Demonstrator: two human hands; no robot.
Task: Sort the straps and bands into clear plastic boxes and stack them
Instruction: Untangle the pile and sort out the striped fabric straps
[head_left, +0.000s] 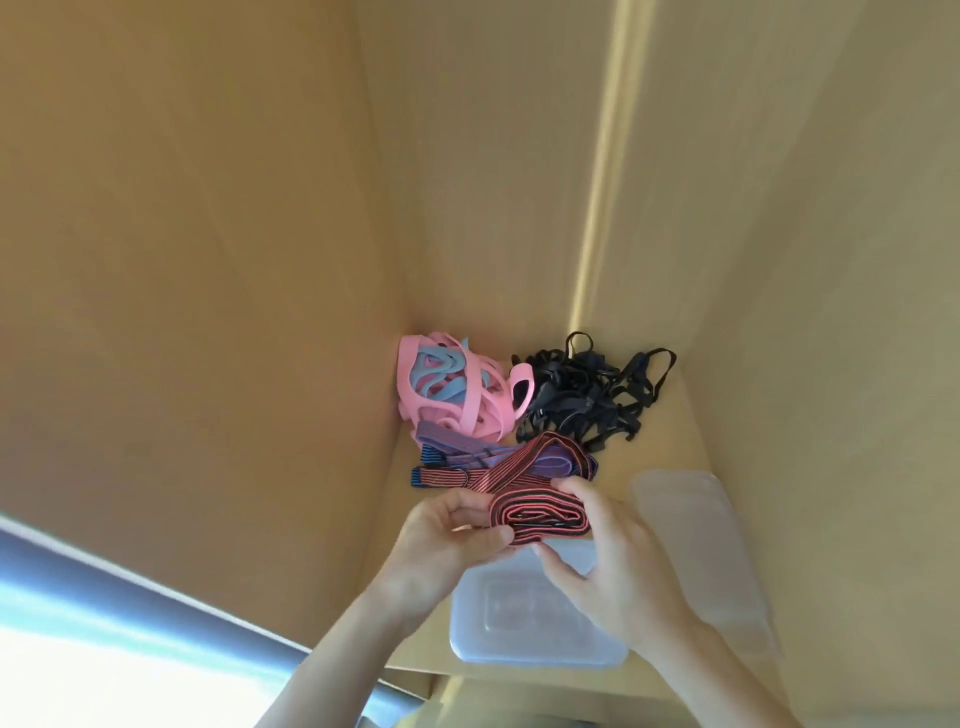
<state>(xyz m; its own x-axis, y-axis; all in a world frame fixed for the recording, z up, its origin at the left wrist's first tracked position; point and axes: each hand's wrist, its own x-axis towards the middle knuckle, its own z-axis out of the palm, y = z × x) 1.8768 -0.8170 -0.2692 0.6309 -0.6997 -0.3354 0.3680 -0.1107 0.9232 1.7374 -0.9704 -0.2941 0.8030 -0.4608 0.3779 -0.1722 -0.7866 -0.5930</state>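
Both hands sit closest in my head view: left hand (447, 530) and right hand (618, 566) each pinch an end of the folded red striped strap (540, 514), held above the open clear box (535, 618). Step in hand, I judge: folding before boxing; next, lower it in, keeping the fold tight. Pink bands (452, 389), black straps (587, 395) and the lid (696, 525) wait behind.

Shelf (670, 441): pale wood board, lit along its right edge.
Side panels (208, 260): tan wood, rising left and right of the shelf.
Window (78, 649): bright, lower left corner.
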